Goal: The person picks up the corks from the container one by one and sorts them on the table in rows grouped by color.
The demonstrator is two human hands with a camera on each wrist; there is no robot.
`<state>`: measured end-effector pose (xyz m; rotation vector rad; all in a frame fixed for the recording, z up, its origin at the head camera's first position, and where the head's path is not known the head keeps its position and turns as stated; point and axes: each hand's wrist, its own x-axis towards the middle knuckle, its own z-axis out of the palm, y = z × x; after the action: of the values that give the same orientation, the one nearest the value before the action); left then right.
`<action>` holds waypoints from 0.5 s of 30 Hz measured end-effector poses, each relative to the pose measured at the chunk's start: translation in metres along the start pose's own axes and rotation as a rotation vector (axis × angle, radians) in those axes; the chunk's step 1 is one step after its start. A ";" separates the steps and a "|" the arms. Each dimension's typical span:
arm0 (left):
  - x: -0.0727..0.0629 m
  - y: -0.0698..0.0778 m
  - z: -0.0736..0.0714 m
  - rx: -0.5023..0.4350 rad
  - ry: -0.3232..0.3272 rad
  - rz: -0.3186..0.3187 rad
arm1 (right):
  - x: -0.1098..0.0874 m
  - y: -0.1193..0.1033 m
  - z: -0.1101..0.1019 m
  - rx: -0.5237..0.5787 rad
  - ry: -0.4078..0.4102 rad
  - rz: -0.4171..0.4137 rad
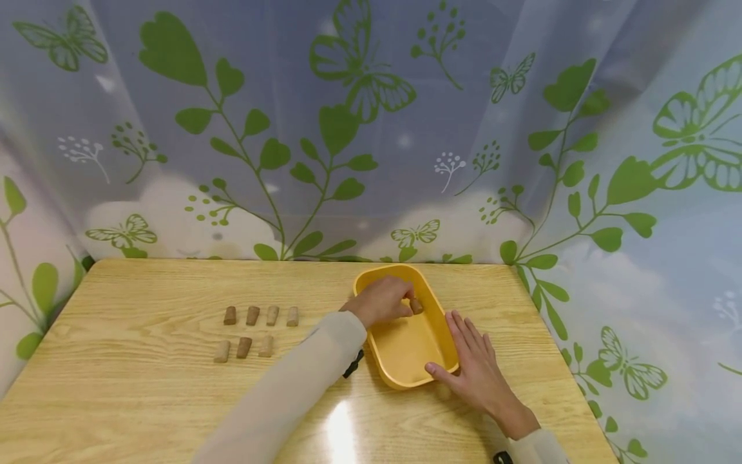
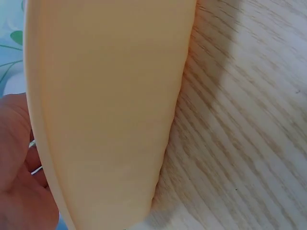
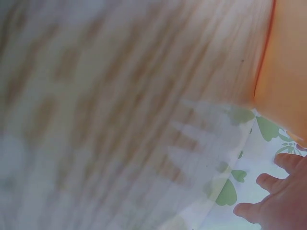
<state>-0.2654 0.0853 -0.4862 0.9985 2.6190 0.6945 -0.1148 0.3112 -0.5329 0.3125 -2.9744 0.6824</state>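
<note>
A yellow plastic bin with rounded corners stands on the wooden table. Reaching over its left side, my left hand is down inside and pinches a small brown cork between thumb and fingers. In the left wrist view, part of that left hand shows beyond the rim of the bin. My right hand rests against the bin's near right corner, fingers straight along the outer wall and thumb at the near rim. The right wrist view shows its fingers spread beside the bin wall.
Left of the bin, several corks stand in two rows, a far row with a dark cork at its end and a near row with a light cork. A printed curtain hangs behind the table and at its sides.
</note>
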 end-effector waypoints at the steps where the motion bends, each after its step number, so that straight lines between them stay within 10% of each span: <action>1: 0.001 0.001 0.000 0.014 0.004 -0.006 | 0.000 0.000 0.000 -0.001 0.001 0.001; 15: 0.012 0.016 0.005 0.164 0.009 -0.072 | 0.001 0.003 0.002 -0.003 -0.004 0.003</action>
<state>-0.2638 0.1057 -0.4829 0.9408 2.7409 0.4749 -0.1163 0.3133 -0.5357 0.3097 -2.9799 0.6778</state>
